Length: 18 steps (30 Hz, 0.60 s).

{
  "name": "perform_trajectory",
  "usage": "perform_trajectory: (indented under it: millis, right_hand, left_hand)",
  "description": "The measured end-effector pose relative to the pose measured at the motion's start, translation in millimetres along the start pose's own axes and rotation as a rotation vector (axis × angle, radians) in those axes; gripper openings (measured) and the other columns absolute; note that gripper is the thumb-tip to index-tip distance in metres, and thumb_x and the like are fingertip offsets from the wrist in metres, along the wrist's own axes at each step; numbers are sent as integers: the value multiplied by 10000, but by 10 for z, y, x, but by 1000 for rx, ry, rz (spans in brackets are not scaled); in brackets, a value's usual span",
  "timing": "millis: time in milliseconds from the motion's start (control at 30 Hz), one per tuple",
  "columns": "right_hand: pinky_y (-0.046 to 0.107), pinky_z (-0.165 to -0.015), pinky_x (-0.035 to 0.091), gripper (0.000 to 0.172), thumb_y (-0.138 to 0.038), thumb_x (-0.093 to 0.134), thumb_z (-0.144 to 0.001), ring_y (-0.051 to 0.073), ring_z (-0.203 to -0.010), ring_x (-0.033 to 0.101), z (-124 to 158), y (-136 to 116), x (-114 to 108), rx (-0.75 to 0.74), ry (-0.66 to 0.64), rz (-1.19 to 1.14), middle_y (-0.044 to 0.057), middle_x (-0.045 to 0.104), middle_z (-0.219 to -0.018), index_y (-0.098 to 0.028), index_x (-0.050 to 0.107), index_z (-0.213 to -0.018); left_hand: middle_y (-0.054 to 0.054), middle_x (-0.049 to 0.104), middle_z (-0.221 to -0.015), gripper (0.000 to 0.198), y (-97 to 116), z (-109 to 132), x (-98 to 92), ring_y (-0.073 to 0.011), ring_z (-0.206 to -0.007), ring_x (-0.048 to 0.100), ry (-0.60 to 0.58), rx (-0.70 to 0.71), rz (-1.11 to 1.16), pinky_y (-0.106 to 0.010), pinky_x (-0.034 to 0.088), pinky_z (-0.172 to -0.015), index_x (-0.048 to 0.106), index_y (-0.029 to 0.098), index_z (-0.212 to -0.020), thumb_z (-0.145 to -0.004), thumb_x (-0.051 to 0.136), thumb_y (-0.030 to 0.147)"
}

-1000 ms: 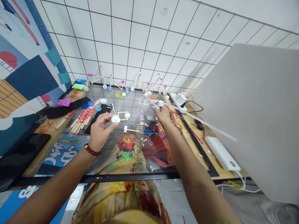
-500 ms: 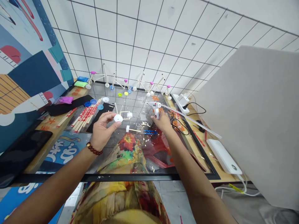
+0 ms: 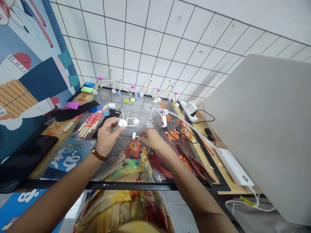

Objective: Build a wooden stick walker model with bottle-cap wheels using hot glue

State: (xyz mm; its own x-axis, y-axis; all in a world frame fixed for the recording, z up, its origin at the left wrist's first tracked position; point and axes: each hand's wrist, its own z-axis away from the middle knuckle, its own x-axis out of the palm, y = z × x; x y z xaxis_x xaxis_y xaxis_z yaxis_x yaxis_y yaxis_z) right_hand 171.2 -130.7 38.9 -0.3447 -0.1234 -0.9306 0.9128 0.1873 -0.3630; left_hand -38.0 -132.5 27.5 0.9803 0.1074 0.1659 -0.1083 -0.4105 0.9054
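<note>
My left hand (image 3: 108,132) pinches a round white bottle cap (image 3: 122,123) between thumb and fingers. The cap belongs to a small frame of thin wooden sticks (image 3: 131,125), with a second white cap (image 3: 136,121) on its right side. Close by on the right, my right hand (image 3: 151,138) has its fingers closed on a short wooden stick (image 3: 137,137) that bears a white cap (image 3: 133,135) at its left end. Beyond that hand, a white hot glue gun (image 3: 163,117) stands on the table, a long clear glue stick (image 3: 191,127) trailing from its back.
Stick-and-cap models (image 3: 125,87) line the wall. Paper-banded sticks (image 3: 93,121) and blue caps (image 3: 99,107) lie left, near a dark phone (image 3: 26,158). Red-handled pliers (image 3: 200,168), a power strip (image 3: 188,111) and a white power bank (image 3: 235,170) are right. The glue gun's cord loops there.
My right hand has let go of the glue gun, which stays standing, and has moved left and toward me onto the capped stick. My left hand keeps its hold on the frame.
</note>
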Motion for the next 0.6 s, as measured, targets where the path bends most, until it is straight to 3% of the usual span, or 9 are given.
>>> perform_trajectory:
  millis: [200, 433, 600]
  right_hand:
    - [237, -595, 330, 87, -229, 698, -786, 123, -616, 526, -11, 94, 74, 10, 4, -218, -7, 644, -655, -186, 696, -711]
    - [255, -620, 367, 274, -442, 734, -695, 118, -611, 471, 168, 180, 53, 29, 120, -978, -36, 565, -640, -191, 627, -670]
    - [272, -642, 397, 335, -461, 841, -593, 115, -624, 484, 232, 121, 17, 94, 218, -1283, -21, 609, -681, -195, 658, -680]
  left_hand:
    - [-54, 631, -1101, 303, -70, 13, -13, -185, -1006, 622, -17, -4, -5, -337, 505, -944, 754, 211, -974, -697, 831, 307]
    - [-54, 660, -1089, 304, -35, 59, 12, -196, -1026, 629, -97, -34, -14, -340, 495, -964, 757, 215, -978, -693, 835, 288]
    - [-69, 718, -1060, 373, 9, 100, 69, -204, -990, 648, -115, -162, 48, -366, 503, -959, 754, 191, -986, -648, 863, 302]
